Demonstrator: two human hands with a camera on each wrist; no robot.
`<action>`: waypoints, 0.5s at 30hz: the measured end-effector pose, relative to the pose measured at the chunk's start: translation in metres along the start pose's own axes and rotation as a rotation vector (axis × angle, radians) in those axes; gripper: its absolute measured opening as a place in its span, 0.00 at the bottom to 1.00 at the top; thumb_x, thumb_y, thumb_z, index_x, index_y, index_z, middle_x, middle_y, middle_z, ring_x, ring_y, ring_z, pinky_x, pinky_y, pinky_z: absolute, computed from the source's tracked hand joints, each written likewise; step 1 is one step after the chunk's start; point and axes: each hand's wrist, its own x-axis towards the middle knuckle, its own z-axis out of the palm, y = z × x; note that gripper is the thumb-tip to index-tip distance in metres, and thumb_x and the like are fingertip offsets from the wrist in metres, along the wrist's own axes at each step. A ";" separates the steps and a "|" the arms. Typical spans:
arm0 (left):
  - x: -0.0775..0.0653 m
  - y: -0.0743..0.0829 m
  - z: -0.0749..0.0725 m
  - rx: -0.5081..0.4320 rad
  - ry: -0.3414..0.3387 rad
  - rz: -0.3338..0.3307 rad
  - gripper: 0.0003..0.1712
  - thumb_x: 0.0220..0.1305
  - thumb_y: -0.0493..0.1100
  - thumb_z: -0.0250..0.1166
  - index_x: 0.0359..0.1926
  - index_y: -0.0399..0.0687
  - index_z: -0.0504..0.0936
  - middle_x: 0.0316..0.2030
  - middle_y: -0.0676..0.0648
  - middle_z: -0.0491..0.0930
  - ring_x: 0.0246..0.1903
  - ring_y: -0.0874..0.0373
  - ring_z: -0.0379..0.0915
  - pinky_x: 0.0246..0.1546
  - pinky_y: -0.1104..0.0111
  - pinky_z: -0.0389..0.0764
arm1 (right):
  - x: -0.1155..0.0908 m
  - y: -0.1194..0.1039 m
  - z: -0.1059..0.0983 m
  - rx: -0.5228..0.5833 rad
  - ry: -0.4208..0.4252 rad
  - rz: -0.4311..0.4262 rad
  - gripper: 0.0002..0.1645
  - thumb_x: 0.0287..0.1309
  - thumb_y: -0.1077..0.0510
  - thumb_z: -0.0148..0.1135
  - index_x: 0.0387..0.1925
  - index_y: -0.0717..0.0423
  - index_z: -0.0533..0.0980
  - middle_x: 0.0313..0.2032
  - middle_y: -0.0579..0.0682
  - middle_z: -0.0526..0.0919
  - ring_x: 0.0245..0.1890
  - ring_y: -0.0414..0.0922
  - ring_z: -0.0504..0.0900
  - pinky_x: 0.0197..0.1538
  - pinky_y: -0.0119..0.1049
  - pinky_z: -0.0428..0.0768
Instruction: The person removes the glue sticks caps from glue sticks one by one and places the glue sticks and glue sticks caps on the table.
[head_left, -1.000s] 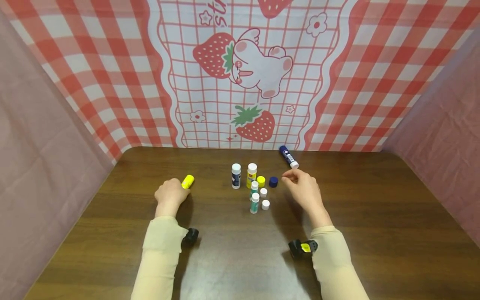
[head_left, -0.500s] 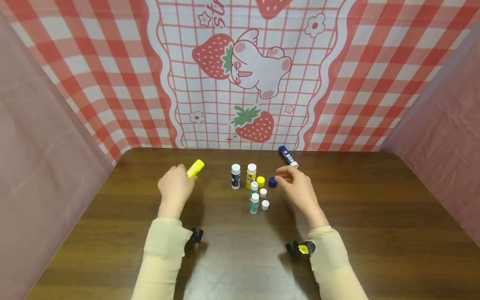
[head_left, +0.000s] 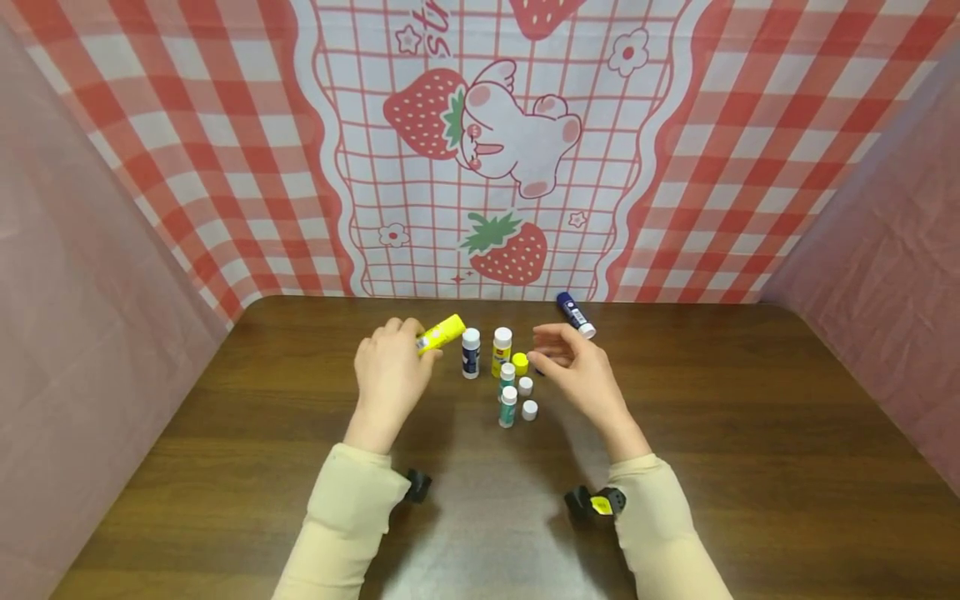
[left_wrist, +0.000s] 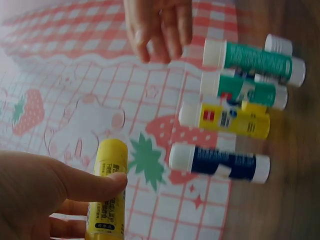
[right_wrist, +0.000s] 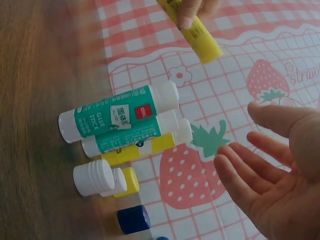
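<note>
My left hand (head_left: 392, 375) grips a yellow glue stick (head_left: 442, 332) above the table, thumb across its label in the left wrist view. The stick's yellow end is raised and points to the right. My right hand (head_left: 581, 375) hovers over the caps with nothing in it, its fingers spread and loosely bent. Between the hands stand a navy glue stick (head_left: 470, 357), a yellow-labelled glue stick (head_left: 501, 353) and two green glue sticks (right_wrist: 117, 112), all with white tops. Beside them sit a yellow cap (head_left: 520, 364), two white caps (head_left: 529, 410) and a navy cap (right_wrist: 133, 220), mostly hidden in the head view.
A navy glue stick (head_left: 575, 314) with a white end lies on its side near the back edge, beyond my right hand. The brown wooden table (head_left: 465, 517) meets a red-checked strawberry cloth (head_left: 502, 192) behind. Pink cloth (head_left: 97, 250) hangs at both sides.
The left hand has lifted the yellow glue stick off the table's left part and carried it right, towards the standing sticks. The right hand has shifted slightly left, over the navy cap.
</note>
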 end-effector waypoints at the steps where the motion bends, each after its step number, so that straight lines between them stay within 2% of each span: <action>1: -0.001 0.003 0.000 -0.005 0.004 0.017 0.19 0.46 0.49 0.71 0.36 0.43 0.80 0.29 0.45 0.77 0.30 0.48 0.74 0.31 0.59 0.71 | 0.000 0.000 0.000 0.009 -0.010 -0.011 0.22 0.53 0.57 0.63 0.50 0.58 0.72 0.46 0.57 0.79 0.44 0.47 0.81 0.45 0.37 0.78; 9: -0.008 0.022 0.004 -0.018 0.015 0.119 0.19 0.45 0.48 0.72 0.38 0.45 0.80 0.33 0.47 0.78 0.33 0.50 0.73 0.35 0.60 0.71 | -0.001 -0.007 0.006 0.099 -0.083 -0.067 0.27 0.48 0.63 0.66 0.52 0.59 0.71 0.50 0.59 0.77 0.44 0.54 0.80 0.46 0.43 0.78; 12: -0.010 0.026 0.004 -0.017 0.014 0.155 0.20 0.45 0.48 0.72 0.39 0.46 0.80 0.33 0.47 0.78 0.34 0.51 0.74 0.36 0.60 0.71 | -0.001 -0.008 0.008 0.125 -0.101 -0.093 0.28 0.48 0.63 0.66 0.53 0.60 0.71 0.51 0.60 0.75 0.44 0.57 0.79 0.45 0.42 0.78; 15: -0.011 0.030 0.005 -0.031 0.008 0.200 0.21 0.45 0.49 0.73 0.39 0.46 0.80 0.33 0.47 0.78 0.34 0.51 0.74 0.36 0.61 0.71 | -0.002 -0.007 0.009 0.104 -0.111 -0.123 0.27 0.48 0.62 0.66 0.53 0.60 0.71 0.51 0.57 0.76 0.43 0.55 0.80 0.44 0.38 0.79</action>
